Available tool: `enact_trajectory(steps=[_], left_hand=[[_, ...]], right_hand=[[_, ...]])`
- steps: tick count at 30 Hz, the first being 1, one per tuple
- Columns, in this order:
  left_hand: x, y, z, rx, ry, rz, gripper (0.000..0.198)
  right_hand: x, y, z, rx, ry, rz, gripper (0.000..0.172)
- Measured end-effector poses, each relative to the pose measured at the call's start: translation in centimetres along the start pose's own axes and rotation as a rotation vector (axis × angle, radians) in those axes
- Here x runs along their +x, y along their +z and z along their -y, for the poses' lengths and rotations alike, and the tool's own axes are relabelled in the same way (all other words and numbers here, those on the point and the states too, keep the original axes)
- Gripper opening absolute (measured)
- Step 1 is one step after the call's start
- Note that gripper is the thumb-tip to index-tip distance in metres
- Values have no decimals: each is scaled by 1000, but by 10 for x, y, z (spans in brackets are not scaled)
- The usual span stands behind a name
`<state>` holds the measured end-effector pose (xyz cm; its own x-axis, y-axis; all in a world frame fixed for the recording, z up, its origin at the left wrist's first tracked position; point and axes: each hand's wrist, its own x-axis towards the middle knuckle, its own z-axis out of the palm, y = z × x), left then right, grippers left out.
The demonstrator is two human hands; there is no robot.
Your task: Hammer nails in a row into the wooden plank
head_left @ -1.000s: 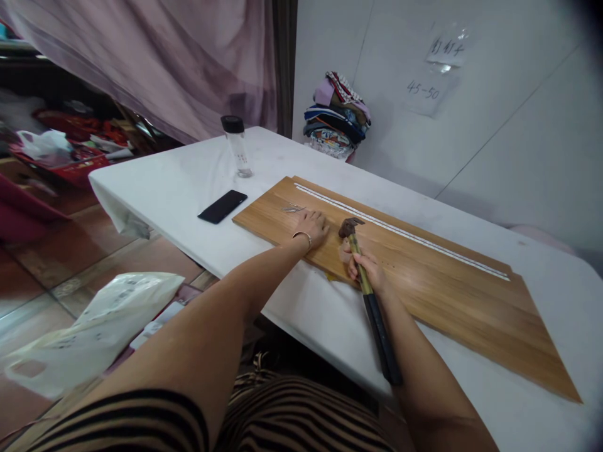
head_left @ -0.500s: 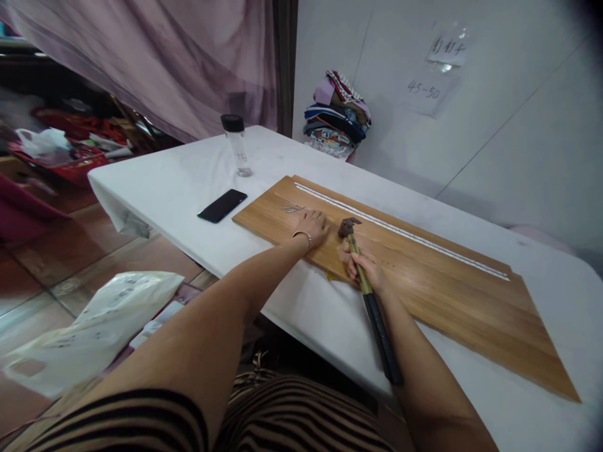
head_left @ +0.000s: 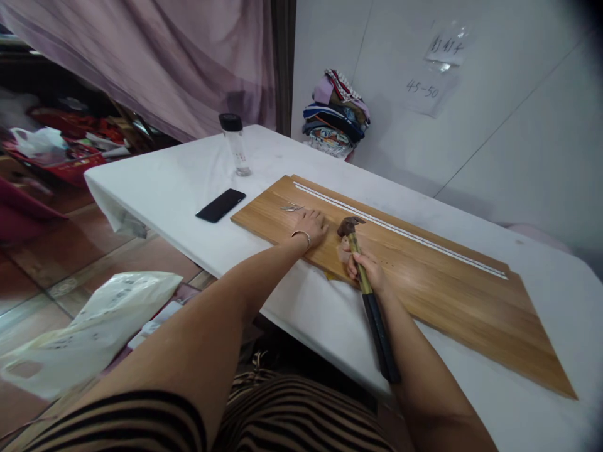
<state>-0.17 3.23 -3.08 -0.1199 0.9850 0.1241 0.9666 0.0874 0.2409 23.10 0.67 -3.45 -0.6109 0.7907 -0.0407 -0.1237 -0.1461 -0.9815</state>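
A long brown wooden board (head_left: 452, 307) lies on the white-covered table. My left hand (head_left: 311, 227) rests on the board with its palm down and fingers laid out, holding nothing that I can see. Just beyond it lie several loose nails (head_left: 292, 208). My right hand (head_left: 365, 267) is wrapped around the handle of a claw hammer (head_left: 377, 333), high up near the rusty head. The hammer head is over the board, and the black grip points back toward me along my forearm. A few small dark marks show on the board beside this hand.
Two white strips (head_left: 400, 230) run along the board's far side. A black phone (head_left: 220, 205) and a clear bottle (head_left: 237, 145) with a black lid stand left on the table (head_left: 164, 182). Folded clothes (head_left: 335, 116) are piled by the wall. A plastic bag (head_left: 94, 333) lies lower left.
The hammer head has turned slightly to the right in my right hand. My left hand stays where it was on the board. The whole view has shifted a little.
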Motion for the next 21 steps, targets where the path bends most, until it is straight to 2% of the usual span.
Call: enact_trajectory(steps=[13, 21], left_hand=[[1, 3, 2, -4, -7, -3, 42], [-2, -5, -3, 21, -10, 13, 42]], right_hand=[[0, 0, 1, -20, 33, 7, 52], [0, 2, 3, -1, 16, -4, 51]])
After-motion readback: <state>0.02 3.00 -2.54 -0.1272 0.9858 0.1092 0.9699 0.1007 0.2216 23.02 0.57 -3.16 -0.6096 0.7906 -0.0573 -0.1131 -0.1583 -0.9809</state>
